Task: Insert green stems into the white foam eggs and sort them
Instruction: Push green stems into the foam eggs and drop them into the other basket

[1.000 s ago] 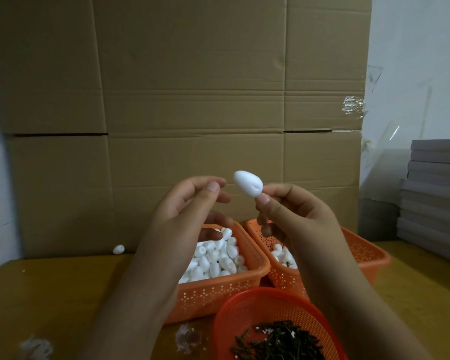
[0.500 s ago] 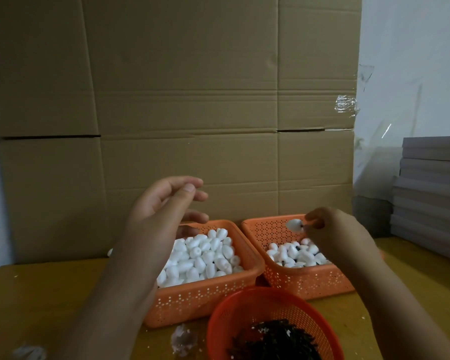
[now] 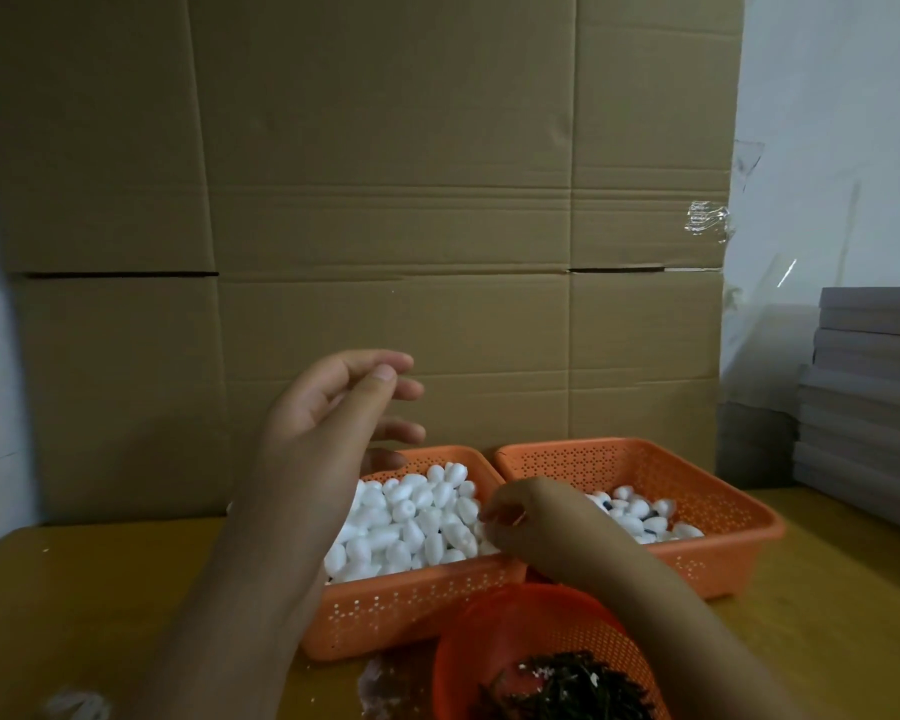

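Observation:
A pile of white foam eggs (image 3: 417,517) fills the left orange basket (image 3: 411,610). The right orange basket (image 3: 723,558) holds fewer eggs (image 3: 640,514), some showing dark stem ends. Dark green stems (image 3: 567,688) lie in a round orange basket (image 3: 515,631) at the front. My left hand (image 3: 328,428) hovers above the left basket, its fingers relaxed and holding nothing. My right hand (image 3: 536,522) is low at the left basket's right edge, with its fingers curled down among the eggs. Whether they hold an egg is hidden.
A tall cardboard sheet (image 3: 385,200) stands right behind the baskets. Stacked grey boards (image 3: 874,387) sit at the right on the yellow-brown table (image 3: 100,589). Foam scraps (image 3: 385,683) lie in front of the left basket, and more scraps (image 3: 74,706) at the near left.
My right hand carried a stemmed egg down to the right basket, let it go, then moved left to the left basket's egg pile. My left hand stayed raised.

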`<state>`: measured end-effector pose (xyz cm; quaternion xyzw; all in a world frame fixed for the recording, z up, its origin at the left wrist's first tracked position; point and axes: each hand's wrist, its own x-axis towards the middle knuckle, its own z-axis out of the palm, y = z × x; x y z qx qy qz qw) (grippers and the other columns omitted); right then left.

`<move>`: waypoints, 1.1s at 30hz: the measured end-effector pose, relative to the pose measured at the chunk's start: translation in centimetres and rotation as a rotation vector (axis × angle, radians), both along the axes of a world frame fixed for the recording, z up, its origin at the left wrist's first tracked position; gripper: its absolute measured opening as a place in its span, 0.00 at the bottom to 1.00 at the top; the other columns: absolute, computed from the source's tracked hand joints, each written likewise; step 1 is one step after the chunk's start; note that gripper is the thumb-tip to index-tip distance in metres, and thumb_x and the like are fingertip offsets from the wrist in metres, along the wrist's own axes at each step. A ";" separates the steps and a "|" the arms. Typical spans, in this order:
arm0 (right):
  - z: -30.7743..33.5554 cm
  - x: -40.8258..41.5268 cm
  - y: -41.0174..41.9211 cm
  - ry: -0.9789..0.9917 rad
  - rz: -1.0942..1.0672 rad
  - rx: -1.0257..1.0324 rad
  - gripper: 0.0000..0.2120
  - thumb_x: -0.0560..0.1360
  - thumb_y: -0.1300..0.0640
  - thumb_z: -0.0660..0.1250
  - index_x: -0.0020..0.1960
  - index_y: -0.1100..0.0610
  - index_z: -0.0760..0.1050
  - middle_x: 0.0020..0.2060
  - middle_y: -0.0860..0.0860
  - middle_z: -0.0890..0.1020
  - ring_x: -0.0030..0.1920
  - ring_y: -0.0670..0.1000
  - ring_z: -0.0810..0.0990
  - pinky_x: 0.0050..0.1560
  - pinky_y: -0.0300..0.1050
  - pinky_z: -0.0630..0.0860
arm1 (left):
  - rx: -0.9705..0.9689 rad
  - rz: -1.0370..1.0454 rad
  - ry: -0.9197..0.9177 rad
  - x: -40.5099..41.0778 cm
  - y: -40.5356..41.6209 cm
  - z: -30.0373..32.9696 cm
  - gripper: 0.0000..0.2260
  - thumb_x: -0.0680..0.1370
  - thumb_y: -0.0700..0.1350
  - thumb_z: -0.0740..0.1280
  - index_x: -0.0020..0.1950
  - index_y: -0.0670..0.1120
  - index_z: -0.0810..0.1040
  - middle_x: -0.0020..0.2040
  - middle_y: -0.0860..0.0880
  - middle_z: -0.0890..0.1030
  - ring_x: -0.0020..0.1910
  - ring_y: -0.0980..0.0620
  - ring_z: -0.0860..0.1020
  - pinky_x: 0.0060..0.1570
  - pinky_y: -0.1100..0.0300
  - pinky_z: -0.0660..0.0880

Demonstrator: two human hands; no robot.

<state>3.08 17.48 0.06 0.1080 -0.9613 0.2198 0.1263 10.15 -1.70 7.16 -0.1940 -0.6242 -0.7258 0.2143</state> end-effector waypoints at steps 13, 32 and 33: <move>-0.9 -7.9 -5.6 -0.376 -0.092 0.442 0.27 0.80 0.53 0.61 0.76 0.59 0.59 0.72 0.57 0.68 0.65 0.57 0.74 0.62 0.50 0.73 | 0.069 -0.036 0.039 -0.1 -1.5 0.7 0.11 0.81 0.41 0.62 0.46 0.50 0.83 0.41 0.51 0.85 0.34 0.55 0.81 0.31 0.66 0.76; 5.4 7.4 -2.6 -0.099 0.560 -1.530 0.21 0.80 0.50 0.59 0.65 0.65 0.73 0.59 0.60 0.81 0.60 0.58 0.79 0.65 0.53 0.72 | -0.405 0.088 0.302 1.0 1.6 -0.8 0.09 0.73 0.51 0.67 0.52 0.63 0.77 0.50 0.62 0.80 0.48 0.61 0.81 0.44 0.62 0.76; 5.3 7.6 -2.7 -0.099 0.558 -1.564 0.21 0.80 0.49 0.60 0.64 0.64 0.74 0.59 0.60 0.81 0.60 0.57 0.80 0.66 0.53 0.71 | -0.436 0.122 0.329 1.2 2.0 -1.0 0.09 0.74 0.52 0.67 0.52 0.64 0.76 0.50 0.62 0.80 0.48 0.62 0.80 0.43 0.62 0.77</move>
